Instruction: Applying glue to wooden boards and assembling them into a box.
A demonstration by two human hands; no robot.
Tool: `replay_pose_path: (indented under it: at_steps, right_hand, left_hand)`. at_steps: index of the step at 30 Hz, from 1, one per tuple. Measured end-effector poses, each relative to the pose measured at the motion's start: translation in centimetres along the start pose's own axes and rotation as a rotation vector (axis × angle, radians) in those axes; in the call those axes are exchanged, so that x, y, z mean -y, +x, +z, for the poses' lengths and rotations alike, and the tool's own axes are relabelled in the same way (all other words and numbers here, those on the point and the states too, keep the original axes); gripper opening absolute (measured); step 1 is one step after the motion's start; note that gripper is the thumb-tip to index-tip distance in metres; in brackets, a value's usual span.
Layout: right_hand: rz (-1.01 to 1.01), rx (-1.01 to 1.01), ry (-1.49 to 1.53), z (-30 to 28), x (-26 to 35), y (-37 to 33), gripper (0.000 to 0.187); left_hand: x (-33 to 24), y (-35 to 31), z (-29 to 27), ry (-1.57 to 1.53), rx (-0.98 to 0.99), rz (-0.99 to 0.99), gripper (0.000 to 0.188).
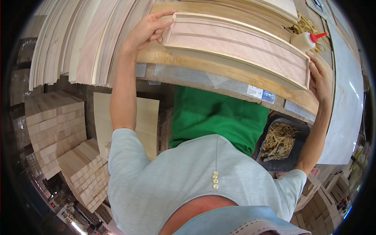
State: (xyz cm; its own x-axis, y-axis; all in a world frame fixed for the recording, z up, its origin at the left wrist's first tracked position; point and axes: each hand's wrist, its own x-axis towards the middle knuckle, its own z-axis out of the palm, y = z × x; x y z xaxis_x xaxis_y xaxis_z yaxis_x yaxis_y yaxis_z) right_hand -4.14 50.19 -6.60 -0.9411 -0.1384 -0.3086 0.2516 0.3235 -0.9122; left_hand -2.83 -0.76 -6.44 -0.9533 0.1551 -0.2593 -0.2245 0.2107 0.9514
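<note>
A long, shallow wooden tray (235, 44) with thin raised sides and a pale pinkish bottom spans the space between my hands above the workbench. My left hand (149, 30) grips its left end, index finger stretched along the far corner and the other fingers curled. At the opposite end, my right hand (320, 78) holds the short side, its fingers partly hidden behind the wood. Just beyond the tray's right end stands a white glue bottle (304, 42) with a red nozzle cap.
Thin wooden boards (92, 51) are stacked at the left of the wooden bench top (156, 54). A dark bin (274, 165) of wood strips sits below on the right. Stacks of wooden blocks (58, 125) stand at lower left. A pale grey panel (346, 105) lies at the right.
</note>
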Motion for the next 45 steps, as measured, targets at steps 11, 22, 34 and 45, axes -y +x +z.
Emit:
replay_pose_path:
  at_steps: [11, 22, 34, 45]
  right_hand:
    - [0.005, 0.134, 0.396, -2.0, -2.3, 4.1, 0.024]
    - [-0.058, 0.131, 0.282, -2.6, -3.5, 4.2, 0.029]
    - [-0.014, 0.013, 0.307, -1.8, -3.4, 4.1, 0.029]
    - [-0.006, -0.026, 0.317, -2.0, -3.9, 4.1, 0.031]
  left_hand:
    - [4.4, 4.6, -1.6, -0.634, 0.038, -0.070, 0.012]
    - [2.8, -1.2, -1.0, 0.028, -0.358, 0.030, 0.044]
    - [2.3, 2.6, 1.0, -0.010, -0.295, 0.107, 0.032]
    - [3.4, -4.6, 1.9, -0.215, -0.100, 0.169, 0.054]
